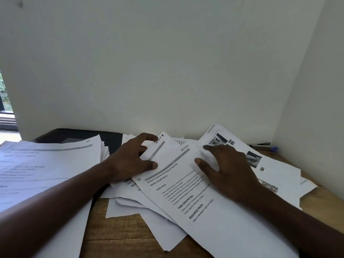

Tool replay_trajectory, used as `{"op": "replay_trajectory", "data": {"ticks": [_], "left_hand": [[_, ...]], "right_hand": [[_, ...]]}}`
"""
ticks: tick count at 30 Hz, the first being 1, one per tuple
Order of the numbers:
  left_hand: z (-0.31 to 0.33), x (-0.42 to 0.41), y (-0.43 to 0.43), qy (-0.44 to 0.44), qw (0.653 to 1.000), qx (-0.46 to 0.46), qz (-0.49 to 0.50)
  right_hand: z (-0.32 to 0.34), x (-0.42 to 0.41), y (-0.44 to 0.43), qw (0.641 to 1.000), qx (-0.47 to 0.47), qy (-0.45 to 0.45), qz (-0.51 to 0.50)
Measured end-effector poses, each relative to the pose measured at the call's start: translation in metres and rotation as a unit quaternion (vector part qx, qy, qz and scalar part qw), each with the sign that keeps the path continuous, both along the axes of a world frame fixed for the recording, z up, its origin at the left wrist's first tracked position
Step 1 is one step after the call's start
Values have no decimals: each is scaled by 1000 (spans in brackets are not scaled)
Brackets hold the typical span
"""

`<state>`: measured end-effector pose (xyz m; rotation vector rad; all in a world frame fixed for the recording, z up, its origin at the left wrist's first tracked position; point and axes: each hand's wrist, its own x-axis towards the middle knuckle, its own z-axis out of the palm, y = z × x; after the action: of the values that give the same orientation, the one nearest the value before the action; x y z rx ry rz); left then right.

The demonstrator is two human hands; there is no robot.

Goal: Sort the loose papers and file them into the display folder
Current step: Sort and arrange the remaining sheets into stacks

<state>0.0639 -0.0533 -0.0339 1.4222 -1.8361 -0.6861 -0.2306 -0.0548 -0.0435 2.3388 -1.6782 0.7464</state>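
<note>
Loose papers (pixel 186 202) on wooden table (pixel 121 229), stack (pixel 46 164) over black folder (pixel 78 135).

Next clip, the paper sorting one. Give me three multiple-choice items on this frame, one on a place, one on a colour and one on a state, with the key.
1. Where does the tidy stack lie?
A. at the left, over the dark folder
B. against the right wall
C. on the floor

2. What colour is the bare table?
A. white
B. brown wood
C. green

3. What is the left hand doing?
A. lying flat, holding nothing
B. holding a pen
C. pinching a sheet

Key:
1 A: the dark folder's edge shows from under the tidy stack.
2 B: wood grain shows between the papers.
3 C: the thumb lies on top of the sheet and the fingers curl round its edge.
</note>
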Motion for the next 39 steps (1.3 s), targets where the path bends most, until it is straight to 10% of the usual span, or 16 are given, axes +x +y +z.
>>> {"op": "replay_trajectory", "data": {"ticks": [6,28,39], "left_hand": [[4,0,4,24,999,0,-26],[3,-2,3,50,998,42,-18],[2,0,0,-3,1000,18,-12]], "right_hand": [[-11,-7,-11,987,55,-152,-16],[-11,-3,-1,988,-32,-139,52],[6,14,25,950,-104,38,291]]}}
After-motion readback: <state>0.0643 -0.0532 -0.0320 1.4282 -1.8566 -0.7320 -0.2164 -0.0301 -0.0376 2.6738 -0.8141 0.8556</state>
